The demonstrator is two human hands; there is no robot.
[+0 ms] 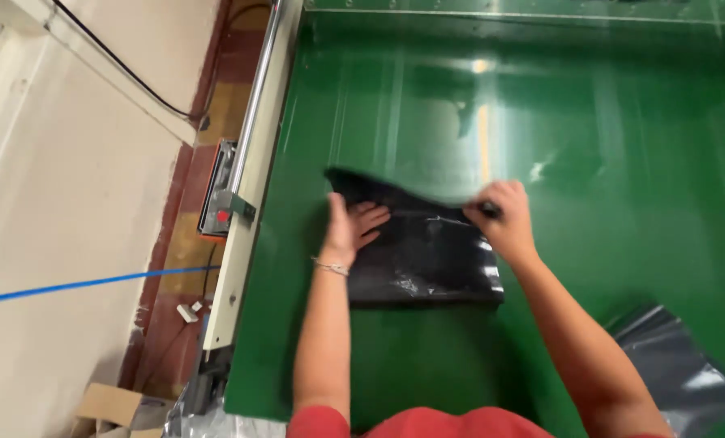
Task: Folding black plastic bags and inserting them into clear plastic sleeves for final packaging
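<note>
A glossy black plastic bag [431,259] lies on the green table [589,122], folded into a rough square with its top edge lifted. My left hand [350,225] presses flat on the bag's left side, fingers spread, a thin bracelet on the wrist. My right hand [504,215] pinches the bag's upper right corner and holds that edge off the table. Both forearms reach in from the bottom of the view.
A second grey-black plastic sheet [687,373] lies at the lower right. A metal rail [253,130] with a small control box [219,197] runs along the table's left edge. Cables cross the floor at left, near a cardboard box [111,405].
</note>
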